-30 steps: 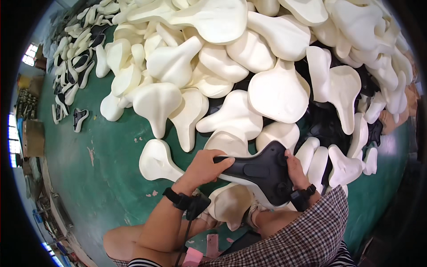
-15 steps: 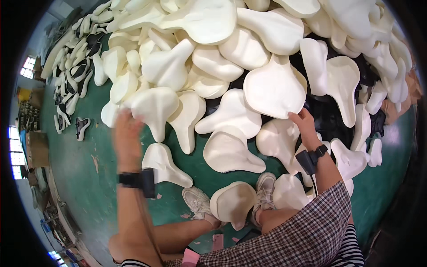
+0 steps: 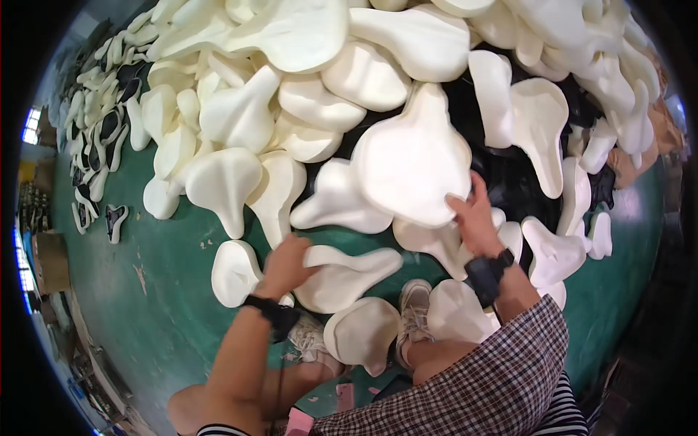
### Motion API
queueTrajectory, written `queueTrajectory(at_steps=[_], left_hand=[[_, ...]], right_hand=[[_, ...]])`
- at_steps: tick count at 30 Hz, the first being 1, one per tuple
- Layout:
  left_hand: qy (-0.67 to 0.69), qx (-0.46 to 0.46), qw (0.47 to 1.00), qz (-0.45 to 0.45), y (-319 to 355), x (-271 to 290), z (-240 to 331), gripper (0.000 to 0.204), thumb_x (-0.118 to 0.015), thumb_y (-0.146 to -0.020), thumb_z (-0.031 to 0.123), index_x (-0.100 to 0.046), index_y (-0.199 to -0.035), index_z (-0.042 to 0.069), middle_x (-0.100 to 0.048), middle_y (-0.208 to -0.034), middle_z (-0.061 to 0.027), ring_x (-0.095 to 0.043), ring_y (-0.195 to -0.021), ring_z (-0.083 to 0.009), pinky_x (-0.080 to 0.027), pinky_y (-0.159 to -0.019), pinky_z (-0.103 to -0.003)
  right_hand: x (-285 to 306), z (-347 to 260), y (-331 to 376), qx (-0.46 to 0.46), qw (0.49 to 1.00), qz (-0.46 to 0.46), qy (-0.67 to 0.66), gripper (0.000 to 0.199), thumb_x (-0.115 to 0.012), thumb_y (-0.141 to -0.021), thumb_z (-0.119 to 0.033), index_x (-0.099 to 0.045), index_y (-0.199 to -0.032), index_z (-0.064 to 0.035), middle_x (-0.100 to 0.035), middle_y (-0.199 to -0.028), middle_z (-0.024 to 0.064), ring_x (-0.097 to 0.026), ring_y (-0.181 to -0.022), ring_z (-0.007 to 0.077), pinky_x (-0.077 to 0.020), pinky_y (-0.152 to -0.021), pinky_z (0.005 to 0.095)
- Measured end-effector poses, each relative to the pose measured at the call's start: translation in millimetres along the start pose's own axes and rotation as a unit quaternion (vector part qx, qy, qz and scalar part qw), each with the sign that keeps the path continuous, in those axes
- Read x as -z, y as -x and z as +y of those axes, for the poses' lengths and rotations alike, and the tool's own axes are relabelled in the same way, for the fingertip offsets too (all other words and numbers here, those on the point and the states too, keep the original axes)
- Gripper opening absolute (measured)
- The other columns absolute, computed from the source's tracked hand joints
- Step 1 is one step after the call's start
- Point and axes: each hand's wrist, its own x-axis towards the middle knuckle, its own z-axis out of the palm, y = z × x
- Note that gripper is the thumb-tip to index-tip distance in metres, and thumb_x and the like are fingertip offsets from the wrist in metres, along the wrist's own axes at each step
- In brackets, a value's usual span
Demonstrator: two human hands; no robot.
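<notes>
My left hand [image 3: 286, 267] is closed on the wide end of a cream-white bicycle saddle foam pad [image 3: 349, 277], which is tipped on its side just above my shoes. Its fingertips are partly hidden behind the pad. My right hand [image 3: 476, 218] pinches the lower right rim of another saddle foam pad [image 3: 413, 167], thumb on its pale flat face, the narrow nose pointing away from me. Beneath that one lie a smooth saddle pad [image 3: 338, 200] and one more [image 3: 429, 243]. Left of my left hand, a saddle pad [image 3: 236, 272] rests on the floor.
A large heap of cream saddle pads [image 3: 291, 36] fills the far side, with black saddle pieces [image 3: 512, 182] among them. Between my shoes [image 3: 416, 309] sits a pad [image 3: 362, 334]. More black-and-white pieces [image 3: 109, 138] lie far left on the green floor [image 3: 167, 291]. Brown paper [image 3: 629, 171] is at right.
My left hand has come right and nearer from beside the heap and taken hold of the front pad, which has tipped. The pad in my right hand has shifted slightly toward me.
</notes>
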Motion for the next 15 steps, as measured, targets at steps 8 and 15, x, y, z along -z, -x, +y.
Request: queueTrajectory(at_steps=[8, 15], left_hand=[[0.114, 0.294, 0.949, 0.020, 85.5, 139.1, -77.7, 0.034, -0.080, -0.057, 0.015, -0.068, -0.084, 0.000, -0.065, -0.072, -0.0074, -0.060, -0.066, -0.0170, -0.048, -0.066, -0.031], [0.179, 0.304, 0.917, 0.188, 115.6, 194.8, -87.6, 0.025, -0.075, -0.067, 0.012, -0.065, -0.087, -0.001, -0.062, -0.073, -0.0036, -0.057, -0.066, -0.0128, -0.045, -0.063, -0.026]], right_hand=[[39.5, 31.8, 19.3, -0.040, 0.975, -0.169, 0.138, 0.035, -0.062, -0.092, -0.020, -0.057, -0.121, -0.0010, -0.062, -0.104, 0.0062, -0.061, -0.090, 0.0131, -0.0526, -0.077, 0.0287], [106.1, 28.6, -76.8, 0.178, 0.587, -0.048, 0.788, 0.030, -0.058, -0.081, -0.008, -0.065, -0.110, -0.0049, -0.059, -0.119, 0.0137, -0.048, -0.118, 0.0321, -0.0378, -0.100, 0.0425]])
